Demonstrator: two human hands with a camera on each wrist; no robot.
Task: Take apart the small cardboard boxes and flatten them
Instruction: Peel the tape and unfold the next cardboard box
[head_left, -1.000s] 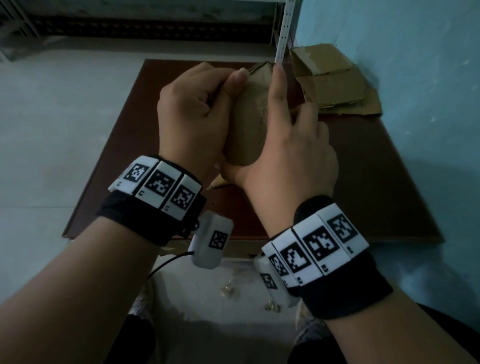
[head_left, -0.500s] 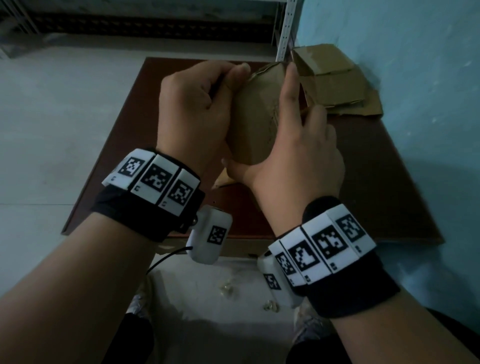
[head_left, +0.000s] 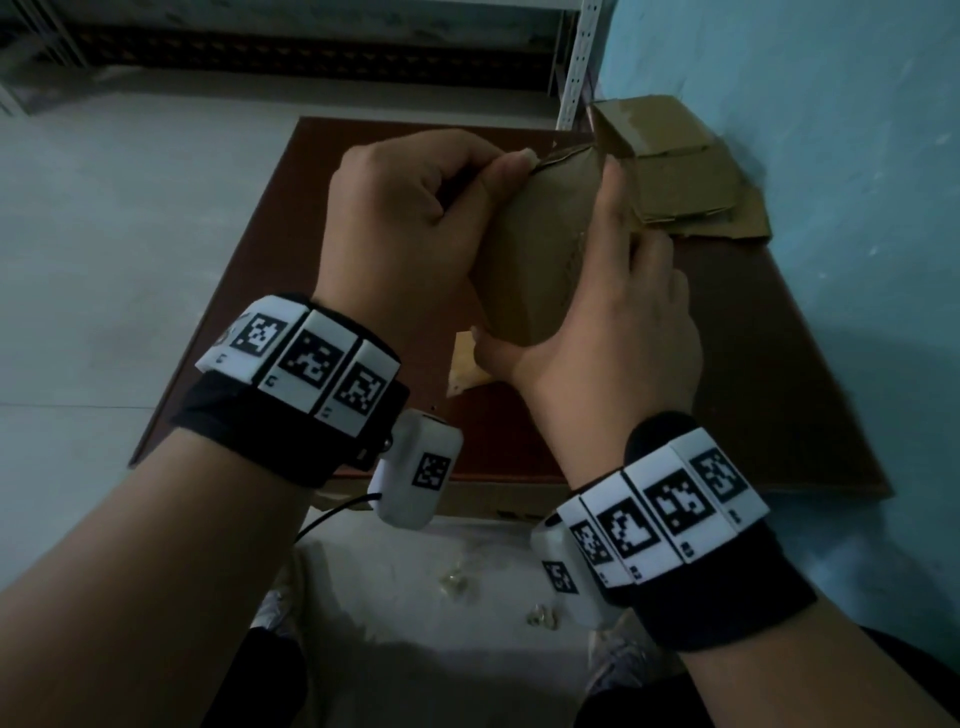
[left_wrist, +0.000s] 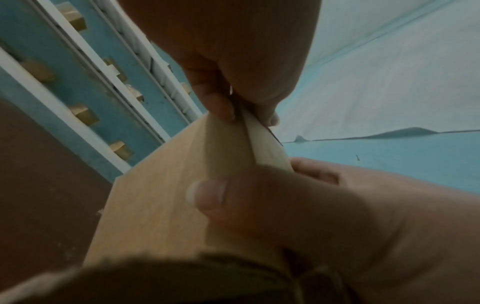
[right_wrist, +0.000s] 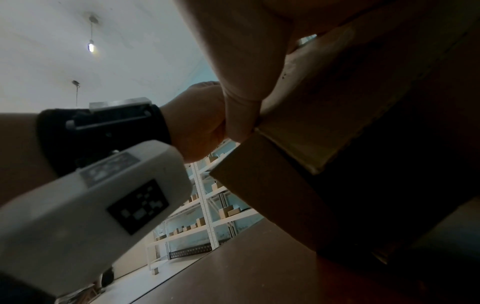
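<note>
A small brown cardboard box (head_left: 535, 260) is held up above the dark brown table (head_left: 779, 364), between both hands. My left hand (head_left: 415, 208) pinches the box's top left flap edge between thumb and curled fingers; the left wrist view shows that pinch on the flap (left_wrist: 233, 144). My right hand (head_left: 618, 312) wraps the box's right side, thumb under its near corner, forefinger lying up along the face. The box (right_wrist: 298, 164) fills the right wrist view from below. The far side of the box is hidden.
A pile of flattened cardboard (head_left: 685, 192) lies at the table's far right corner against the blue wall (head_left: 831, 156). A torn cardboard scrap (head_left: 465, 369) lies on the table under the hands. White metal shelving (head_left: 576, 62) stands behind the table.
Both hands and the box have shifted slightly right and away. The box has turned a little, showing more of its near face. Both grips are unchanged.
</note>
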